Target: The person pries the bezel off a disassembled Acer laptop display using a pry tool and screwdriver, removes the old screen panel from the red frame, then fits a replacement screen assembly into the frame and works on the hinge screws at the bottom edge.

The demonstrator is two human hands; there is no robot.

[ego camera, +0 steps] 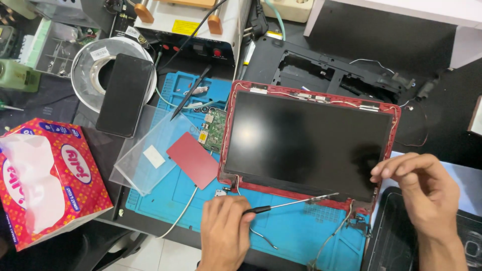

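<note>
Red laptop lid [310, 103] with its dark screen [306, 140] lying face up on the blue mat [301, 231], bezel already off, thin wires running along the top edge. Left hand [224, 232] closed around a screwdriver [291, 204], black handle in the fist, shaft pointing right with the tip right at the lid's bottom edge. Right hand [426, 193] at the screen's lower right corner, fingertips bunched together and touching that corner; can't tell if actually pinching anything. Pretty cluttered around it: green board [215, 129] tucked just beside the lid's left edge, red card [192, 159] and clear sheet [145, 150] further left, loose cable [261, 236] curling near the left hand. Black laptop base [326, 70] right behind the lid. Phone [124, 94] resting on a tape roll [85, 65], tissue box [50, 180] far left, well clear.
</note>
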